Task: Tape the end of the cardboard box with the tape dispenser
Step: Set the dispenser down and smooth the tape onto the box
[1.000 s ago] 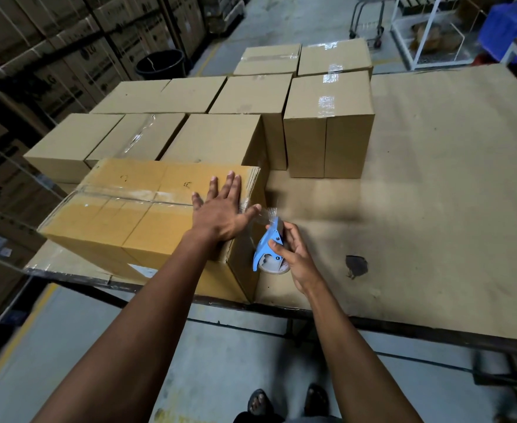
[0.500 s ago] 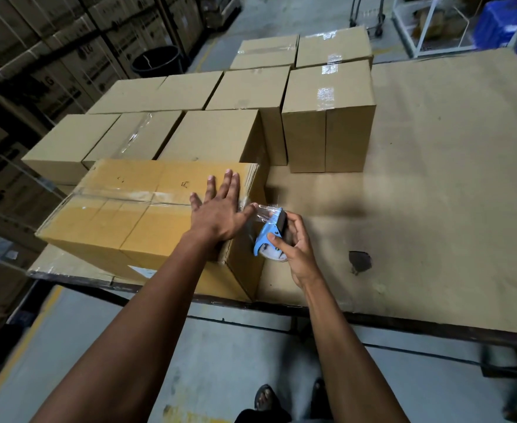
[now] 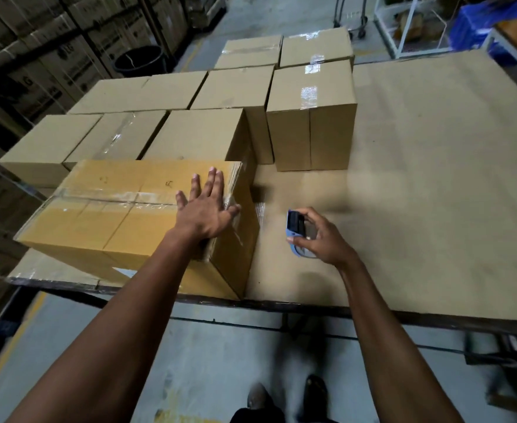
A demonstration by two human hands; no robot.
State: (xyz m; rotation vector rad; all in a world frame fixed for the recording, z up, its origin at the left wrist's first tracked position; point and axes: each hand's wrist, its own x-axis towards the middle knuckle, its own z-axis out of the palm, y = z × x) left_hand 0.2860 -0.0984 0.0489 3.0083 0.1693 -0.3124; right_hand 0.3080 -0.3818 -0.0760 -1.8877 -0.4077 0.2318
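Observation:
A yellowish cardboard box (image 3: 104, 215) lies at the near left edge of the table, with clear tape along its top seam and down its right end. My left hand (image 3: 203, 207) rests flat on the box top near the right end, fingers spread. My right hand (image 3: 322, 238) holds a blue tape dispenser (image 3: 295, 228) above the table, a short way right of the box end and apart from it. A strip of tape (image 3: 259, 210) shows on the box's right end face.
Several plain brown boxes (image 3: 202, 135) stand packed behind the yellowish one, the tallest (image 3: 312, 117) at back centre. The cardboard-covered table (image 3: 434, 178) stretches right. A black bin (image 3: 139, 61) and stacked cartons lie left; my feet show below the table edge.
My right hand has pulled the dispenser away from the box end to the right, so it no longer touches the box. My left hand stays flat on the box top.

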